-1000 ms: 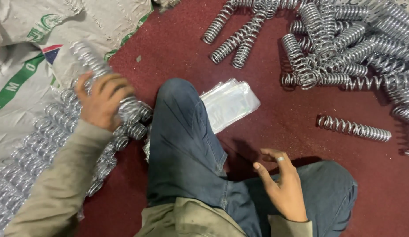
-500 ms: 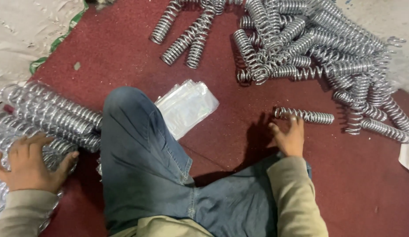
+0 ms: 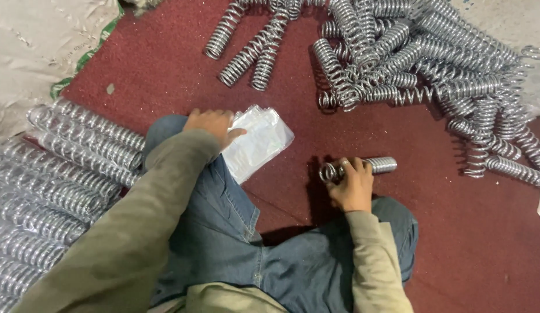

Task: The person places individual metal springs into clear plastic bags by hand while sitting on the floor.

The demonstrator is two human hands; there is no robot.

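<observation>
My right hand (image 3: 352,186) is clamped around a metal spring (image 3: 363,167), lifted just off the red mat (image 3: 165,64). My left hand (image 3: 215,124) rests with fingers loose on a stack of clear plastic bags (image 3: 258,142) by my knee. Bagged springs (image 3: 61,174) lie left, loose spring pile (image 3: 421,64) ahead.

Red carpet (image 3: 165,69): loose spring pile (image 3: 421,64), clear bags (image 3: 261,139).

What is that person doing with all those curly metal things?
A person sits on a red mat. Their right hand grips one metal spring, and their left hand rests on a stack of clear plastic bags by the knee. A loose pile of springs lies ahead, and bagged springs sit in rows on the left.
</observation>
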